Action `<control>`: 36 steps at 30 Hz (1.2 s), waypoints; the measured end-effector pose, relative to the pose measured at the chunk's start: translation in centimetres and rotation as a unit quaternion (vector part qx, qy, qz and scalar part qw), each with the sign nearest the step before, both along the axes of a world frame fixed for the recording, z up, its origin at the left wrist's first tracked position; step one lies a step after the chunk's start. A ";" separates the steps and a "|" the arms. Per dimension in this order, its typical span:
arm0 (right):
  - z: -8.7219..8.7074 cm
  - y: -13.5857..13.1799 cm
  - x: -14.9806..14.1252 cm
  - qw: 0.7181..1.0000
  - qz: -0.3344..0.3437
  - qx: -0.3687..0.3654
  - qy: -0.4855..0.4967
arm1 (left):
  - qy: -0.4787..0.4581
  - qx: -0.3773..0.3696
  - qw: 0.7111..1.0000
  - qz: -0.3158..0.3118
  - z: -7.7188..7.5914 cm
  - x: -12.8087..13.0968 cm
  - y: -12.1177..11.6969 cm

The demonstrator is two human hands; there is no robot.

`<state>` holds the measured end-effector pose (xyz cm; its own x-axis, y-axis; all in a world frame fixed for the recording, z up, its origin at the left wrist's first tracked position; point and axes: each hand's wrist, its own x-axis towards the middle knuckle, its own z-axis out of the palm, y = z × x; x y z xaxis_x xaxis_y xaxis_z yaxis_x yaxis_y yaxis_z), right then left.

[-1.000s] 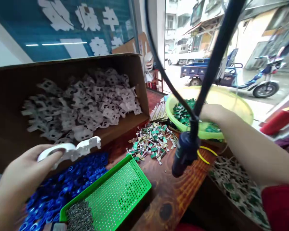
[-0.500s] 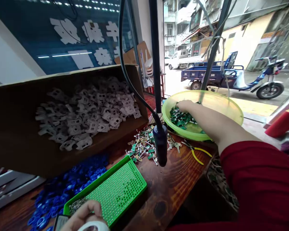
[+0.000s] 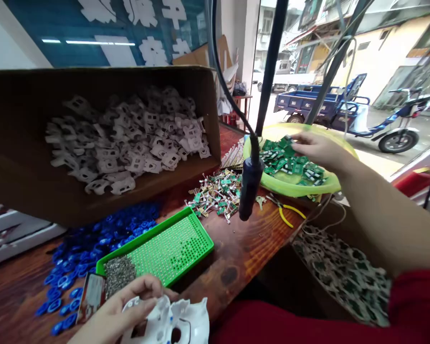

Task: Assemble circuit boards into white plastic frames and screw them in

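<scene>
At the bottom, my left hand (image 3: pixel 132 303) grips a white plastic housing (image 3: pixel 193 320) that has holes and a few small blue spots on it. My right hand (image 3: pixel 317 148) is over the yellow basin (image 3: pixel 290 189), its fingertips closed on a green circuit board (image 3: pixel 285 145). More green circuit boards (image 3: pixel 294 165) lie heaped in the basin below it. Between my hands stands a green perforated tray (image 3: pixel 172 248); small metal screws (image 3: pixel 120 274) are piled at its near left end.
A cardboard box (image 3: pixel 215 119) holds many white housings (image 3: pixel 143 134). Blue plastic rings (image 3: pixel 89 248) spread left of the tray. A dark hanging electric screwdriver (image 3: pixel 250 188) blocks the middle. Wired small boards (image 3: pixel 218 196) and yellow-handled pliers (image 3: pixel 284 210) lie behind. White parts (image 3: pixel 344 267) fill a box below right.
My right hand has come up out of the heap of boards with a circuit board in its fingers. The white housing in my left hand has come further into view. The head view has shifted.
</scene>
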<state>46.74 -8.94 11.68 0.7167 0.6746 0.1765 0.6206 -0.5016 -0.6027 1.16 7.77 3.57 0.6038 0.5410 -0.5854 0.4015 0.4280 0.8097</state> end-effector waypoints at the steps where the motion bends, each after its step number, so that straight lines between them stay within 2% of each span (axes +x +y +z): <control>1: -0.8 -1.8 -1.7 0.998 0.011 0.047 0.043 | -0.012 -0.017 1.000 -0.013 -0.3 -0.2 0.1; 3: -3.1 -4.7 -5.3 0.991 0.046 0.064 0.112 | -0.040 -0.046 0.997 -0.044 -0.8 -0.6 0.2; 5: -6.0 -6.6 -8.8 0.976 0.094 0.048 0.189 | -0.066 -0.060 0.994 -0.067 -1.3 -1.0 0.0; 7: -9.0 -7.4 -12.1 0.952 0.151 0.001 0.267 | -0.084 -0.069 0.992 -0.064 -1.8 -1.4 -0.5; 9: -12.0 -7.1 -15.2 0.916 0.205 -0.031 0.344 | -0.101 -0.088 0.990 -0.046 -2.3 -1.7 -1.3; 11: -14.3 -6.3 -17.6 0.906 0.261 -0.040 0.332 | -0.127 -0.118 0.985 -0.024 -2.9 -2.1 -2.3; 13: -15.9 -5.3 -19.4 0.915 0.293 -0.043 0.273 | -0.163 -0.148 0.975 -0.007 -3.5 -2.4 -3.3; 15: -16.7 -4.4 -20.5 0.932 0.293 -0.048 0.209 | -0.211 -0.168 0.963 -0.002 -4.1 -2.6 -4.2; 19: -17.1 -2.9 -22.3 0.950 0.294 -0.065 0.079 | -0.303 -0.195 0.933 0.002 -5.6 -2.4 -5.9; 24: -17.2 -2.2 -23.3 0.949 0.308 -0.062 -0.025 | -0.299 -0.247 0.921 0.032 -6.6 -0.8 -7.7; 28: -17.1 -2.5 -22.0 0.942 0.328 -0.036 -0.056 | -0.301 -0.284 0.910 0.020 -6.2 0.7 -8.3; 33: -18.0 -2.6 -21.3 0.940 0.336 0.000 -0.052 | -0.338 -0.360 0.869 0.008 -5.7 1.5 -9.2; 36: -18.7 -2.5 -21.5 0.944 0.326 0.018 -0.038 | -0.384 -0.367 0.847 0.030 -5.6 1.4 -10.1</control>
